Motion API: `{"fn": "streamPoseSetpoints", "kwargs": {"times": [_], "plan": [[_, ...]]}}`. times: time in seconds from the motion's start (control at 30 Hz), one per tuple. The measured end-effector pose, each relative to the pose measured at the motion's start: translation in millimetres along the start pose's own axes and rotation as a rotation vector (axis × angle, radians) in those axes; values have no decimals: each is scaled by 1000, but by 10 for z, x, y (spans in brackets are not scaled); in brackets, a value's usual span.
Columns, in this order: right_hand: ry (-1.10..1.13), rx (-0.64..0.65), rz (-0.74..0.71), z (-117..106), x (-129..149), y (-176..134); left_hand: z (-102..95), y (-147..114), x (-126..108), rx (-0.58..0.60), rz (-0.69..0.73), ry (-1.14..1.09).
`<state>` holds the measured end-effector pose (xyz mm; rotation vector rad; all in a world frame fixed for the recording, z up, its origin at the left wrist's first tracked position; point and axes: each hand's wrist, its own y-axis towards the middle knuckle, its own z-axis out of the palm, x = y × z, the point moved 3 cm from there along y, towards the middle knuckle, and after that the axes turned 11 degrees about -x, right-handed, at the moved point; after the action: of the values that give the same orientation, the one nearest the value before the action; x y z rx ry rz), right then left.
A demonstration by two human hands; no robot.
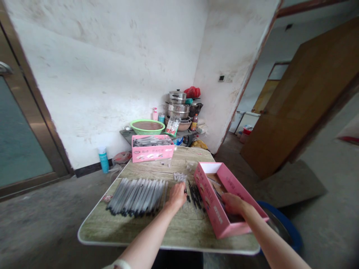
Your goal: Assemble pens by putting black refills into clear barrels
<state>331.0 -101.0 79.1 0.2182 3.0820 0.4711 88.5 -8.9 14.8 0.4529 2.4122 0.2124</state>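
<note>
My left hand (177,195) is over the middle of the table, its fingers curled together; a small dark piece shows at the fingertips, too small to name. Just beyond it lies a small heap of whitish caps (179,177). On its left, a row of clear pen barrels with dark ends (137,196) lies side by side. Thin black pen parts (195,194) are spread on its right. My right hand (233,203) reaches into an open pink box (209,198), fingers closed beside some slender pieces (217,191); what they grip is partly hidden.
Another pink box (153,154), full of pens, stands at the table's far edge. Behind are a green basin (147,130) and stacked steel pots (178,108). A blue spray can (103,160) stands on the floor at left. The wood-grain table (112,231) has a pale rim.
</note>
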Motion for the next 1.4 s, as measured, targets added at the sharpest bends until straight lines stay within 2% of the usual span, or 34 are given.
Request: {"fn": "streamPoseSetpoints", "kwargs": {"times": [0.1,0.2,0.3,0.37,0.43,0.53,0.63,0.73,0.9,1.1,1.4], "plan": [[-31,20,1,-127,3,30,28,35,32,-47,-11,-13],[-89,-60,64,-389,81,68,42,74,93,-71,-27,-43],[-71,-186,104,-650,394,19,36,102,163,-71,-32,-61],[131,-324,65,-718,729,-76,27,110,200,-65,-37,-65],[339,-418,27,-624,1062,-198,20,112,219,-63,-50,-59],[496,-427,108,-218,1385,-358,13,117,202,-63,-76,-32],[625,-446,183,216,1489,-463,8,132,144,-38,-93,34],[685,-496,243,472,1466,-525,1,150,85,9,-110,121],[681,-545,264,578,1428,-568,-6,166,7,51,-128,145],[676,-529,264,616,1438,-575,17,169,-44,38,-179,102],[682,-522,271,661,1429,-573,69,194,66,-48,-258,-157]]}}
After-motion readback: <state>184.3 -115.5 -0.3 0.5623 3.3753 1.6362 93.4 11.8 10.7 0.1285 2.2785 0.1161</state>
